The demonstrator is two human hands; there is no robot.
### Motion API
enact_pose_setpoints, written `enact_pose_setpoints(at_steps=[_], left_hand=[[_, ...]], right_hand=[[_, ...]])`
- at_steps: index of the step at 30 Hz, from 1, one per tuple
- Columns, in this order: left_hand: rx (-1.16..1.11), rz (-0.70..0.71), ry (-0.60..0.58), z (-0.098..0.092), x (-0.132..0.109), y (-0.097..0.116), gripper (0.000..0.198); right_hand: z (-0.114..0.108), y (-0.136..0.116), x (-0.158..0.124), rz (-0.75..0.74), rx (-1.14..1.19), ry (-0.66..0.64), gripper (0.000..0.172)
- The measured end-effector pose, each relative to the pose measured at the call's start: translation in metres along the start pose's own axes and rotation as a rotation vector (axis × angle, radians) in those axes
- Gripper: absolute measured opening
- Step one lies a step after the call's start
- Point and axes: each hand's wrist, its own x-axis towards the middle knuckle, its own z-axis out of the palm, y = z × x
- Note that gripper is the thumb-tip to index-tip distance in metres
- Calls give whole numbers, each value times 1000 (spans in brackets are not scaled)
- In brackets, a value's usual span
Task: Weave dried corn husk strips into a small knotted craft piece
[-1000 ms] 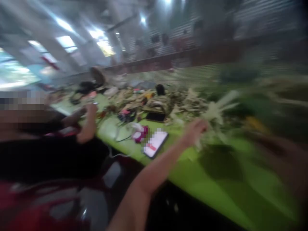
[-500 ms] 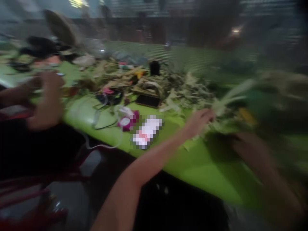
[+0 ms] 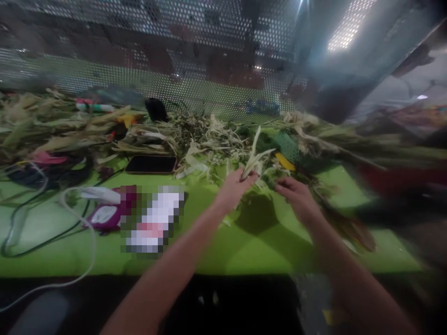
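Note:
My left hand (image 3: pixel 234 188) is closed on the base of a bunch of pale corn husk leaves (image 3: pixel 256 158) that fan upward from my fingers. A hand's width to the right, my right hand (image 3: pixel 296 197) reaches into the same green and pale plant matter with its fingers curled; what they hold is hidden. Both hands are over a bright green table (image 3: pixel 265 246). A yellow piece (image 3: pixel 284 161) lies just behind the hands beside a green mesh item (image 3: pixel 288 145).
A heap of husks and leaves (image 3: pixel 195 137) runs along the back of the table. A dark phone (image 3: pixel 151 164) lies flat at centre left, near a pink and white device (image 3: pixel 104 216), white and dark cables (image 3: pixel 63 204). A perforated metal screen (image 3: pixel 181 79) stands behind.
The view has swung right and steadied, and the person at the left has gone out of view. My right hand has come in beside my left hand at the husks.

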Motion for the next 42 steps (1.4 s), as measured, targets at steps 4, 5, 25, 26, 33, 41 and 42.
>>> enact_pose_setpoints(at_steps=[4, 5, 25, 26, 33, 41, 42], left_hand=[[38, 35, -71, 0, 3, -2, 50], [40, 47, -79, 0, 4, -2, 46], [-97, -40, 0, 6, -1, 1, 33], [-104, -46, -17, 7, -1, 0, 34], [-86, -100, -72, 7, -2, -2, 38], [-116, -61, 69, 0, 2, -6, 39], [-121, -56, 93, -1, 2, -6, 39]], right_hand=[[3, -17, 2, 0, -71, -112, 25], [5, -21, 3, -2, -106, -127, 25], [24, -9, -6, -27, 20, -55, 42], [24, -9, -6, -21, 30, -36, 37], [18, -8, -3, 2, 81, 99, 31], [10, -13, -5, -43, 110, 233, 26], [8, -13, -4, -50, 115, 238, 26]])
